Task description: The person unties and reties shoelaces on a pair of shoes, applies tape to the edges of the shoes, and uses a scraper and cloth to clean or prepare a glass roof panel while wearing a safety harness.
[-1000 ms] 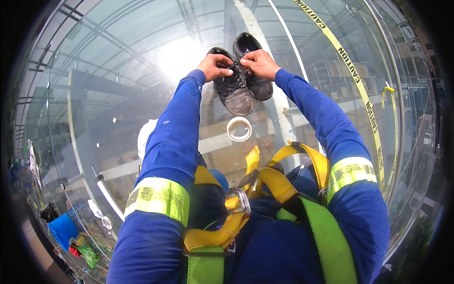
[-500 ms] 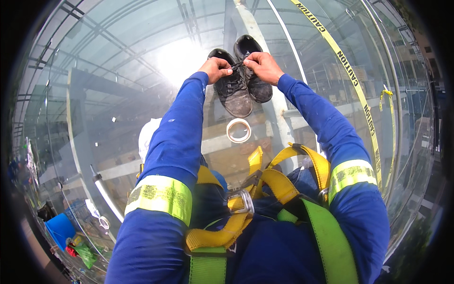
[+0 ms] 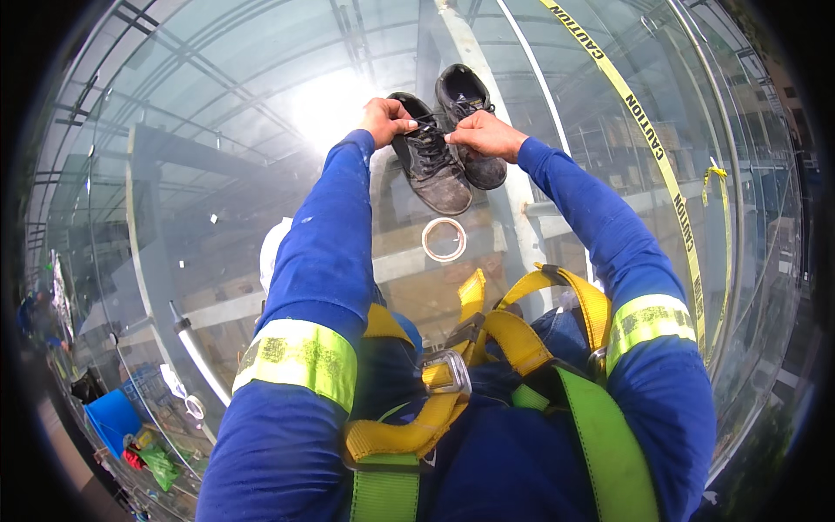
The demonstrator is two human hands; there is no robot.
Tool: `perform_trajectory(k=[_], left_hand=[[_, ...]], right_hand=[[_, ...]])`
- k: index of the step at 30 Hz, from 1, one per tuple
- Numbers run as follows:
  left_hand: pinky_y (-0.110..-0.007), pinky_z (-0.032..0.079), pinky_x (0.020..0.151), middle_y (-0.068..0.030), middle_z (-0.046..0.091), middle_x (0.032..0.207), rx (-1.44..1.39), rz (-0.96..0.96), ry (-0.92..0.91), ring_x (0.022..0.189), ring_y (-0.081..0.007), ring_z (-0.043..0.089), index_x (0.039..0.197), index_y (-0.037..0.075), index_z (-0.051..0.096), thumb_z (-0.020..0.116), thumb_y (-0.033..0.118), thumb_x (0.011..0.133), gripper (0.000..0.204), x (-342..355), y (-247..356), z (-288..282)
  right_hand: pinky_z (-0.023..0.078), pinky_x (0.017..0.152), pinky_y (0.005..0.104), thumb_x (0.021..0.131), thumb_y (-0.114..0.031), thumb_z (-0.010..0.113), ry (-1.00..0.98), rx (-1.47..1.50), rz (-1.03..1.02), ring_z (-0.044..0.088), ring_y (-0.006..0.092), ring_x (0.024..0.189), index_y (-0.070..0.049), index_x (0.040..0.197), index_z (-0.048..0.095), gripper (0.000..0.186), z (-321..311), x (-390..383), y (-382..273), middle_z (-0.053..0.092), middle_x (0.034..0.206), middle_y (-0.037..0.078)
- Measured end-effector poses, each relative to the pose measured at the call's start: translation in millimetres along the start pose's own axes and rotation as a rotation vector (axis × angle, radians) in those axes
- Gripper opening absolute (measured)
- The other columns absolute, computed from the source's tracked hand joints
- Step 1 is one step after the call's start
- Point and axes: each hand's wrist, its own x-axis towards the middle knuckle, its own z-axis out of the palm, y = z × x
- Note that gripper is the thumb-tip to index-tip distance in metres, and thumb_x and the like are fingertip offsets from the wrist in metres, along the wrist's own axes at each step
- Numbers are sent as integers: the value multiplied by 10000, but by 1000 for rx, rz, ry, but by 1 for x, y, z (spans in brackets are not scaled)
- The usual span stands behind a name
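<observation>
Our left hand (image 3: 388, 122) and right hand (image 3: 489, 136) pinch the dark laces (image 3: 430, 137) of one black shoe (image 3: 441, 190), which rests on the glass (image 3: 217, 178) just beside its mate (image 3: 487, 171); a tape roll (image 3: 427, 244) lies near its toe.

Left fingers (image 3: 401, 127) have shifted outward to the left; right fingers (image 3: 462, 136) have shifted lower, toward the toe end; the gap between them has widened over the laces (image 3: 432, 139); the right shoe (image 3: 489, 171), previously partly covered at its upper lacing, is more exposed there.
</observation>
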Motion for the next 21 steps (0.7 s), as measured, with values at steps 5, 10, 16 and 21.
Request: perform_trajectory(k=[5,10,16,21], left_hand=[[-314,525,710,-87,718,796,271,277,91,744,-145,657,910,2,717,785,155,825,187,11,53,3],[-283,543,553,-110,708,708,-162,40,528,561,-143,661,770,-11,684,770,70,822,129,10,-16,-24],[-286,525,698,-73,696,941,-498,198,200,847,-142,662,1152,30,602,699,142,903,289,15,46,-7],[-349,534,877,-129,676,1088,408,97,132,985,-231,666,1237,19,578,812,113,745,553,7,31,7]], right_hand=[[446,601,335,851,-311,668,4,5,-16,553,158,583,-7,687,658,346,2,-3,18,592,597,81],[503,719,422,835,-276,685,156,-648,-678,632,337,786,-20,816,673,257,60,-33,-22,641,820,160],[524,776,336,830,-166,744,331,-49,-434,636,184,850,-43,938,668,181,23,-35,-16,632,953,69],[540,813,321,800,-97,759,408,221,-374,660,175,841,-66,1111,640,334,4,-4,-3,658,1059,85]])
